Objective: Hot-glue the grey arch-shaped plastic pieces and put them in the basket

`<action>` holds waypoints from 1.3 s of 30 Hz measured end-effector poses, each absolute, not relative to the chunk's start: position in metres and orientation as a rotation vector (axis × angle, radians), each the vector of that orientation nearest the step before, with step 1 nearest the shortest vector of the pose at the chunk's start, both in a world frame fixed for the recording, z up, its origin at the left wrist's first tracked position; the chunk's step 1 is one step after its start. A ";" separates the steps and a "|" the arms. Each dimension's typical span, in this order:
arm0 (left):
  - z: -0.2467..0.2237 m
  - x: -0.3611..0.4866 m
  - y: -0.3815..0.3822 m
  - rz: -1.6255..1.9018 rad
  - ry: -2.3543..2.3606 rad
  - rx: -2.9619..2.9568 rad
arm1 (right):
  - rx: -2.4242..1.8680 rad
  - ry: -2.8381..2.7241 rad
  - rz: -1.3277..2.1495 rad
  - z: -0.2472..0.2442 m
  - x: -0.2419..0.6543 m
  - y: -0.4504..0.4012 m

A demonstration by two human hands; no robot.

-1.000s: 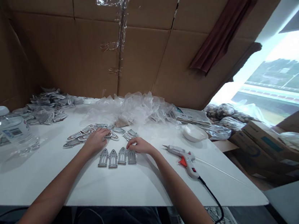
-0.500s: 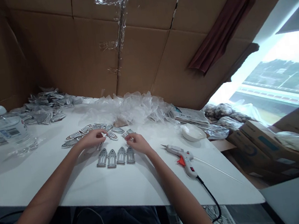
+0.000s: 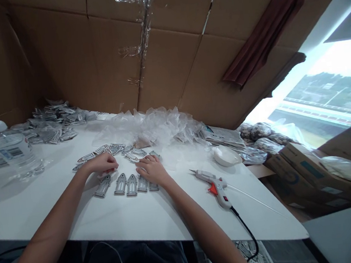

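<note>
Several grey arch-shaped pieces stand in a row on the white table, among them one near the middle (image 3: 131, 185). Left of the row, a tilted arch piece (image 3: 102, 186) lies just below my left hand (image 3: 104, 163). That hand's fingers are closed together, and whatever they pinch is too small to make out. My right hand (image 3: 150, 168) rests palm down with its fingers spread, over the tops of the row's right pieces. Behind the hands, more arch pieces (image 3: 131, 157) lie in a loose, overlapping heap.
A glue gun (image 3: 214, 186) with a black cable and a white bowl (image 3: 226, 155) are on the right. Crumpled clear plastic (image 3: 162, 126) lies at the back. On the left are a water bottle (image 3: 14, 151) and a pile of bagged pieces (image 3: 55, 120).
A tilted arch piece now lies left of the row. My left hand has shifted slightly left; my right hand has moved left, and its fingers have opened out flat.
</note>
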State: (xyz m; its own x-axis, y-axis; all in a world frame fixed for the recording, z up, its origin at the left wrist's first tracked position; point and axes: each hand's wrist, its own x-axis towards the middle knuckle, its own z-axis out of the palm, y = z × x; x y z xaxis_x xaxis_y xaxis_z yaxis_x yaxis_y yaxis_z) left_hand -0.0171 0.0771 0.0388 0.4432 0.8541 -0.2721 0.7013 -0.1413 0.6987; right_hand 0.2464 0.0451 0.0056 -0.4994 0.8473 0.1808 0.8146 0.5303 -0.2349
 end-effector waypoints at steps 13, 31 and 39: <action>0.032 -0.009 0.084 0.530 1.375 2.122 | -1.349 -2.502 0.271 0.003 0.244 0.046; 0.023 -0.021 0.089 0.763 1.699 2.260 | -1.778 -2.156 0.707 0.040 0.314 0.050; 0.021 -0.022 0.091 0.762 1.693 2.285 | -1.855 -2.217 0.409 0.033 0.299 0.050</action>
State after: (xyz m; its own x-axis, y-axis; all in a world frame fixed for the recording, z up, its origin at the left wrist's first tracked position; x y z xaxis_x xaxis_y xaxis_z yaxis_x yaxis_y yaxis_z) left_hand -0.0222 0.0908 0.0206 0.2128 0.9346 0.2851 0.8331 -0.3261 0.4468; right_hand 0.2987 0.0503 0.0334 -0.1780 0.9840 -0.0085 0.9221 0.1637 -0.3506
